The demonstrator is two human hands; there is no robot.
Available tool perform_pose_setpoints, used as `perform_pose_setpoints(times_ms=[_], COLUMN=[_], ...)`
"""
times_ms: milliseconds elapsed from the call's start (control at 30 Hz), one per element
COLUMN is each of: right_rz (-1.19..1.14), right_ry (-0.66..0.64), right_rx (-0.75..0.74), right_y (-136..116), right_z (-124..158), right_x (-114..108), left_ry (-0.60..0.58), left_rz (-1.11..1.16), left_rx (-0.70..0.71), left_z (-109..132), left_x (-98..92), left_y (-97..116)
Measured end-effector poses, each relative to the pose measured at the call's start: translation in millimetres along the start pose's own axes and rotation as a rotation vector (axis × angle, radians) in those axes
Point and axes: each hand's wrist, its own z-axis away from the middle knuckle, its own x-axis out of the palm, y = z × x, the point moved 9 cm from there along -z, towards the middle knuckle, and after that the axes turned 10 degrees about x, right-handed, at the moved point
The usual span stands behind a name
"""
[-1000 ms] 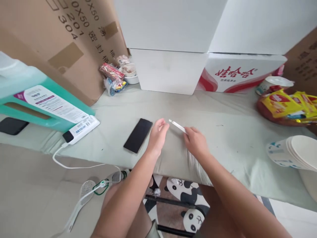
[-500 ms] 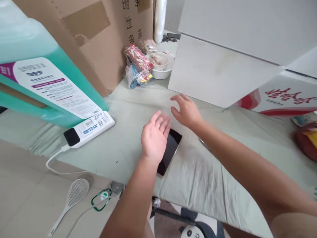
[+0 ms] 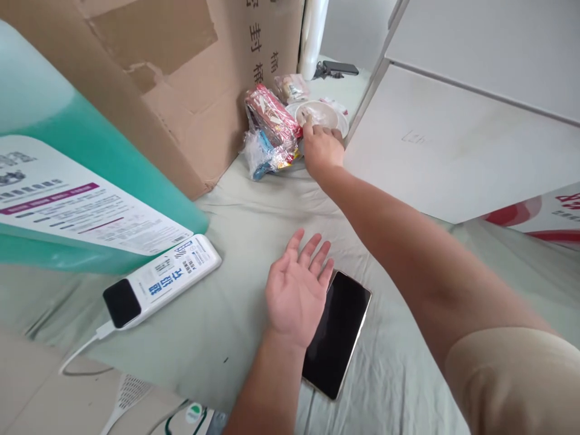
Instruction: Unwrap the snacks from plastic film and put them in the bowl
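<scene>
My left hand [image 3: 296, 296] is held palm up with its fingers spread, holding nothing. It hovers over the left edge of a black-screened tablet or large phone [image 3: 338, 335] lying on the pale green cloth [image 3: 254, 211]. Farther back, my right hand [image 3: 324, 148] reaches palm down to a white bowl [image 3: 342, 118], its fingers bent over the near rim and the thumb apart from them. The fingertips are hidden there. A smaller round container [image 3: 321, 112] sits inside this bowl. Touching or close beside the hand is a red plastic snack packet [image 3: 272, 112].
At left, a large jug of green liquid [image 3: 131, 175] stands behind a white power bank [image 3: 167, 278] with a cable plugged in. A cardboard box [image 3: 190, 115] fills the back left. White panels [image 3: 462, 139] rise at the right. A dark phone-like object [image 3: 342, 67] lies far back.
My right hand has moved forward from above the cloth to the bowl. The left hand stays palm up near the tablet, and the view has shifted closer.
</scene>
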Motion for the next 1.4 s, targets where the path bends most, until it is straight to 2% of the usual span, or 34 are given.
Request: perform_pose_setpoints(times_ms=[200,467,700,900,1000,1133,1200,1233,1300,1400], right_rz=[-0.004,0.074,0.054,0.035,0.03,0.019,0.035,0.05,0.07,0.055], right_ry=[0.008,-0.013,0.038,0.058,0.032,0.005,-0.006,-0.013,-0.007,0.057], right_rx=[-0.138,-0.275,-0.328,-0.342,-0.344,-0.365,-0.367,-0.368,-0.377,-0.381], right_y=[-6.3,-27.4,-15.7,-11.3,-14.0,-16.7,-16.1,-15.6,-15.0,-13.0], right_z=[8.4,52.0,75.7,79.3,76.7,75.3,75.3,75.5,76.4,77.6], right_x=[-9.1,-11.6,-5.9,-1.4,0.0,-2.8,-4.0,-3.8,-3.8,-5.4], left_ry=[-0.035,-0.025,0.008,-0.015,-0.041,0.022,0.034,0.035,0.053,0.053], left_rz=[0.042,-0.001,0.022,-0.06,-0.217,-0.297,-0.381,-0.487,-0.561,-0.638], left_rx=[-0.027,0.04,0.065,0.1,0.17,0.251,0.29,0.331,0.43,0.648], left_z=[13.0,22.8,18.3,12.0,2.5,-14.5,-28.7,-38.4,-63.4,-105.6], left_x=[8.1,10.1,2.8,1.9,0.2,-7.5,-4.8,-0.4,12.1,41.2], left_y=[-9.7,-2.9,6.7,13.0,17.0,22.0,27.1,32.7,47.5,75.3])
